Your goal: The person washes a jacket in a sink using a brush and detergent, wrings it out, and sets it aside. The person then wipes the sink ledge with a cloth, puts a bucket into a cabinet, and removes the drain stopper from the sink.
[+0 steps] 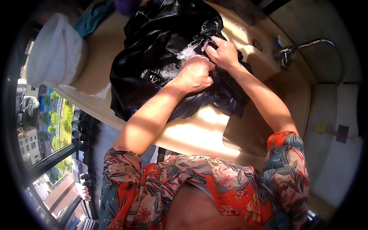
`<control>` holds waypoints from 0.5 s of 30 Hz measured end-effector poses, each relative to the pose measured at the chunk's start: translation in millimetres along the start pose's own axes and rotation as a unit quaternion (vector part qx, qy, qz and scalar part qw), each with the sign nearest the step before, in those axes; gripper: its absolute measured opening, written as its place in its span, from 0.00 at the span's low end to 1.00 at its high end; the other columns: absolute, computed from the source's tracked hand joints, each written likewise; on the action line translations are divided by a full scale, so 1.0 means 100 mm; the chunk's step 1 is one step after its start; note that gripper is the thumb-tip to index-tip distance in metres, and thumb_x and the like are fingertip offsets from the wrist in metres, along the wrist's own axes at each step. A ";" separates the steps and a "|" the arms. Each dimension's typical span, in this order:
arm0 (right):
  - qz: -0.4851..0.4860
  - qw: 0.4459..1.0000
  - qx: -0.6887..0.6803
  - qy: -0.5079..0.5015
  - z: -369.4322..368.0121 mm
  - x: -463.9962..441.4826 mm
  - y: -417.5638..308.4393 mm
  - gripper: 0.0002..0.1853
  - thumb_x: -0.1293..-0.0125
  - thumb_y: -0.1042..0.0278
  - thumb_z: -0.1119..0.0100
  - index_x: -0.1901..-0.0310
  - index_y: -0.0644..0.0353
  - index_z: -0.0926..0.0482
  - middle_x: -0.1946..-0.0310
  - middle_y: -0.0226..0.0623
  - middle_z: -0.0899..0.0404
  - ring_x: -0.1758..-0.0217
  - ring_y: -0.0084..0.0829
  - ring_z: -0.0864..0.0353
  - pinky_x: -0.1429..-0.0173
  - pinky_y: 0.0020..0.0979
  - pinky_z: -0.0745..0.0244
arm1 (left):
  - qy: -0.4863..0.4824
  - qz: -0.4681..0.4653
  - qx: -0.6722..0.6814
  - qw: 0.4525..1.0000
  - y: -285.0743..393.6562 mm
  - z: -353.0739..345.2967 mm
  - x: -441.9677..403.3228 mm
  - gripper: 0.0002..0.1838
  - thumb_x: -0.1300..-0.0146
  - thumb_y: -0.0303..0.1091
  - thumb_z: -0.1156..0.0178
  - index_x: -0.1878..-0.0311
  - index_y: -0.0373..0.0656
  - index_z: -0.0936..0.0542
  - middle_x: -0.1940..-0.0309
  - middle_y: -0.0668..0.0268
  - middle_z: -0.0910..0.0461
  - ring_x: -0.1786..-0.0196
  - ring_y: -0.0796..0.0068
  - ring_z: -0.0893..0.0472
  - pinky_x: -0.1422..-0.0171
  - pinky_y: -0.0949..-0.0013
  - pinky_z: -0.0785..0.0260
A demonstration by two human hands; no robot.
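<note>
A large, wet black garment [153, 34] lies bunched over the beige sink counter [191, 132], with white suds on it around my hands. My left hand [196, 73] is closed in a fist on the black cloth, its knuckles by the foam. Just to its upper right, my right hand [223, 53] has its fingers curled round a soapy fold of the same garment. The two hands are close together. Part of the fingertips is hidden by cloth and suds.
A white bucket [57, 50] stands at the upper left beside a teal cloth [93, 20]. At the right are a chrome faucet [287, 57] and the sink basin [253, 122]. Dark slippers [80, 126] line the window side at the left.
</note>
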State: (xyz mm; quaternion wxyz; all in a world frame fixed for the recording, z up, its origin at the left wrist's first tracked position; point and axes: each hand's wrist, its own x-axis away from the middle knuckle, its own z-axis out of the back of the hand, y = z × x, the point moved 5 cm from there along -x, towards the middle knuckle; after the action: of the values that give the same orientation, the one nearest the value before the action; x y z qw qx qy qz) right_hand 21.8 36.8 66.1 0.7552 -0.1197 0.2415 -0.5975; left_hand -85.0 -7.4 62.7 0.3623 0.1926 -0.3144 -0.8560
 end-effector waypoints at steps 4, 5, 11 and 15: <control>-0.036 0.981 0.189 0.012 -0.15 -0.76 0.87 0.17 0.45 0.51 0.48 0.62 0.55 0.24 0.65 0.44 0.21 0.61 0.47 0.22 0.56 0.42 0.28 | 0.162 -0.082 0.048 0.982 0.04 0.18 0.06 0.10 0.63 0.27 0.46 0.72 0.37 0.23 0.74 0.54 0.25 0.65 0.53 0.25 0.59 0.60 0.31; -0.139 0.981 0.129 0.030 -0.04 -0.80 0.93 0.20 0.47 0.49 0.47 0.61 0.56 0.24 0.64 0.46 0.21 0.59 0.46 0.22 0.54 0.43 0.29 | 0.192 -0.084 0.070 0.975 0.06 0.28 0.10 0.10 0.63 0.26 0.46 0.72 0.37 0.23 0.74 0.55 0.25 0.65 0.53 0.25 0.59 0.60 0.31; -0.267 0.955 0.026 0.125 -0.03 -0.79 1.33 0.26 0.50 0.43 0.46 0.52 0.49 0.25 0.56 0.44 0.23 0.49 0.45 0.26 0.46 0.39 0.32 | 0.359 -0.032 -0.071 0.930 -0.11 1.42 0.05 0.14 0.61 0.28 0.42 0.65 0.41 0.21 0.65 0.64 0.23 0.60 0.62 0.23 0.56 0.68 0.30; -0.205 0.969 -0.057 0.127 0.02 -0.94 1.22 0.29 0.44 0.42 0.47 0.45 0.52 0.29 0.49 0.41 0.26 0.45 0.35 0.28 0.42 0.32 0.36 | 0.224 0.203 -0.227 0.926 -0.95 1.34 -0.29 0.42 0.63 0.49 0.37 0.39 0.51 0.36 0.48 0.56 0.28 0.44 0.50 0.32 0.44 0.48 0.38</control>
State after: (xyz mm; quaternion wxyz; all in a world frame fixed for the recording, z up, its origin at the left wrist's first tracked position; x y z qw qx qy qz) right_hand 109.9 158.7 31.6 0.5718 -0.1332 0.3393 -0.7350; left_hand -188.0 118.8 98.8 0.6236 0.2241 -0.0552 -0.7468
